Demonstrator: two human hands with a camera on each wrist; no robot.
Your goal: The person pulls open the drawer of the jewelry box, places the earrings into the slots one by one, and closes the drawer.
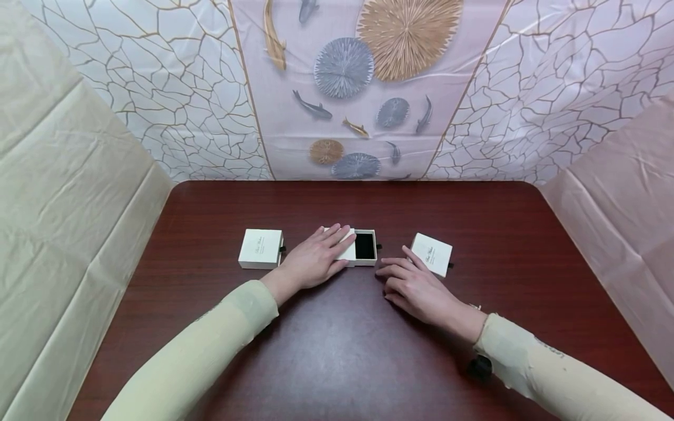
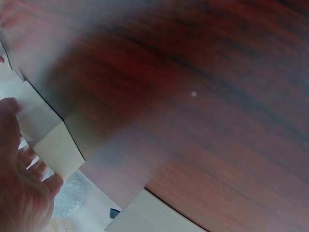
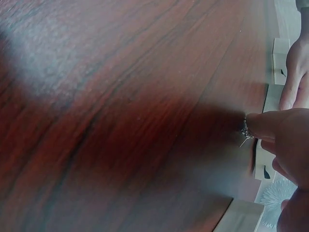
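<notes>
My left hand (image 1: 314, 257) holds the sleeve of the middle white drawer box (image 1: 346, 252), thumb at its near side and fingers across its top. The box's tray (image 1: 376, 248) is slid partly out to the right, showing a black lining (image 1: 364, 246). Just right of the tray, my right hand (image 1: 416, 286) has its fingers bent low over the table. In the right wrist view, its thumb and fingertips pinch a small sparkling piece of jewellery (image 3: 246, 129) with a thin pin sticking out. The head view hides this piece behind the hand.
A closed white box (image 1: 260, 248) with a black pull tab stands to the left. Another closed white box (image 1: 434, 252) lies turned at an angle behind the right hand, its index finger overlapping it. Patterned cloth (image 1: 342, 146) hangs behind the dark red wooden table (image 1: 337, 362).
</notes>
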